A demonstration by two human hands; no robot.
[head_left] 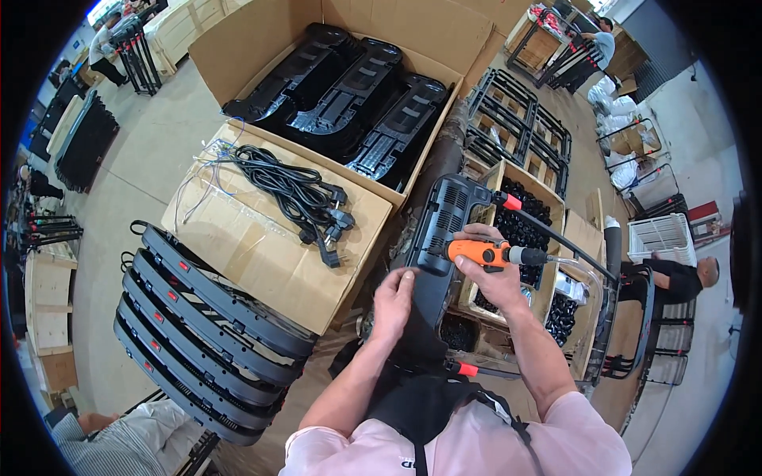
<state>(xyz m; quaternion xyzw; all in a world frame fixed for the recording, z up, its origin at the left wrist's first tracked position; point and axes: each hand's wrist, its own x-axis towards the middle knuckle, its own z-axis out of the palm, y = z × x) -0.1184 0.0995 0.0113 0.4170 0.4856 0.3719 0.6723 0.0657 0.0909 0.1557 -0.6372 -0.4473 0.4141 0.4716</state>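
Note:
My right hand (494, 266) grips an orange powered screwdriver (484, 252) that lies level, its tip pointing left at a long black plastic housing (447, 214). My left hand (394, 300) rests on the housing's lower end, fingers curled on its edge. The housing stands tilted in front of me, vented face toward the camera. Behind it a wooden box (548, 208) holds many small black parts.
A closed cardboard box (262, 250) carries a bundle of black power cords (295, 194). Stacked black housings fill an open carton (353, 103) beyond and lie at lower left (206, 317). A seated person (679, 278) works at right; black metal frames (516, 111) stand behind.

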